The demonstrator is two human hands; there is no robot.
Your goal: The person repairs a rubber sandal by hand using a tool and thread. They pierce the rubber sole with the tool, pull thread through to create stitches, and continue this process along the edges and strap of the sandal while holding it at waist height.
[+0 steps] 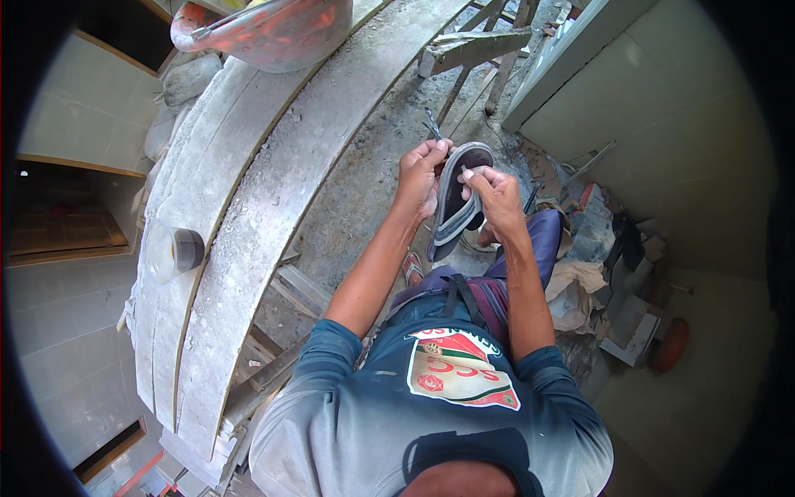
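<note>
A grey-and-black flip-flop (451, 219) is held upright in front of me, above my lap. My left hand (421, 178) is closed at its toe end, thumb and forefinger pinched at the edge. Thin dark strands (432, 124) stick up from those fingers; whether they are attached to the sandal I cannot tell. My right hand (497, 197) pinches the front of the strap, near the toe post, from the other side. What lies inside both pinches is mostly hidden by the fingers. Below, a foot in a sandal (412, 268) shows by the purple cloth over my legs.
Dusty planks (273, 178) run along my left, carrying a clear cup of dark drink (178, 251) and a reddish, smeared basin (286, 33). A wooden trestle (476, 50) stands ahead. On the right lie a torn paper sack (573, 290) and debris beside the wall (696, 108).
</note>
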